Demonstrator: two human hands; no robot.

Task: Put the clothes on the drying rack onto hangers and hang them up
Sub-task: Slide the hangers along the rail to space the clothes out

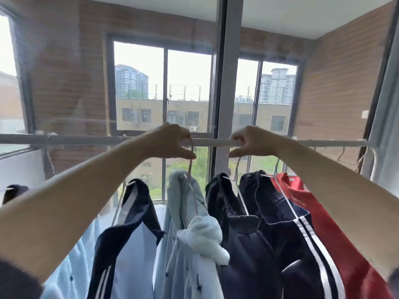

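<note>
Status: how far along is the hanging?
Done: red shirt, striped navy jacket on hangers below the rail. In hand: left hand pinches the pink hook over the light-blue garment, right hand the pale hook over the dark navy garment. Left: seat both; no unhung clothes visible.

Dark short sleeves [15, 281] top two otherwise bare arms [86, 201].

Left hand [170, 141] pinches a pink hanger hook [190, 167] at the rail [86, 139]; right hand [250, 142] pinches a white hanger hook [237, 167].
</note>
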